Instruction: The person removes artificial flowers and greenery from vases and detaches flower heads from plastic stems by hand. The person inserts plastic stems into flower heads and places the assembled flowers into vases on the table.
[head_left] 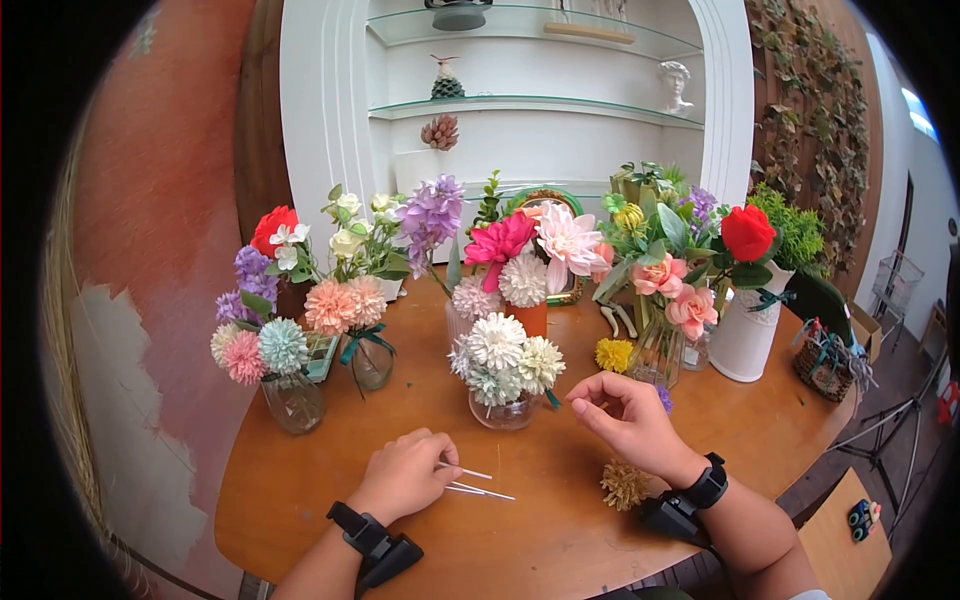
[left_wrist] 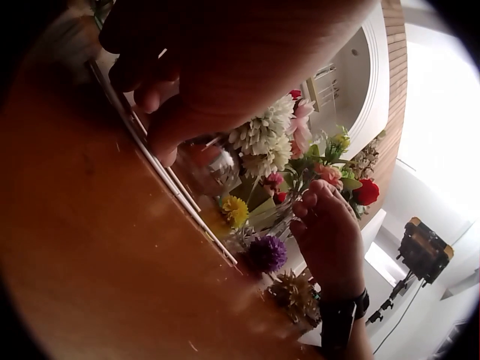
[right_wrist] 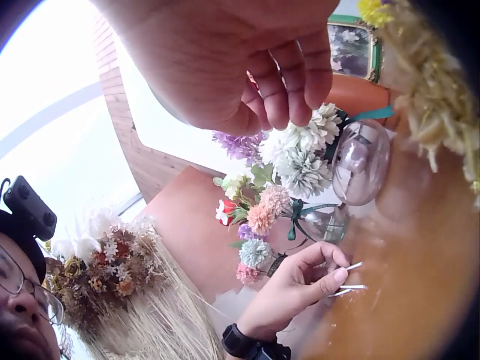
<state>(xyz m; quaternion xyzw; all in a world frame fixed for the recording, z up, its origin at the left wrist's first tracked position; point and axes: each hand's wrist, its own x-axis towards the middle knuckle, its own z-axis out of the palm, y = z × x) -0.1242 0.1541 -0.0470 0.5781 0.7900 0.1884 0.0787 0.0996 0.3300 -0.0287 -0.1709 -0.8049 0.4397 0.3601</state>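
Note:
My left hand (head_left: 405, 475) pinches thin white sticks (head_left: 485, 492) between thumb and fingers, low over the wooden table; their free ends point right. In the left wrist view the sticks (left_wrist: 196, 216) slant past the thumb of that hand (left_wrist: 225, 67). My right hand (head_left: 640, 428) is raised to the right of a round glass vase (head_left: 502, 413) of white and pale blue flowers (head_left: 498, 345). Its fingers are loosely bent, and nothing shows in them in the right wrist view (right_wrist: 225, 60). Below it lies a tan flower head (head_left: 625, 485).
A yellow flower head (head_left: 613, 354) and a purple one (left_wrist: 268, 253) lie beyond my right hand. Glass vases of flowers (head_left: 295, 405) stand at the left. A white pitcher (head_left: 745, 335) and a small basket (head_left: 824, 368) stand at the right.

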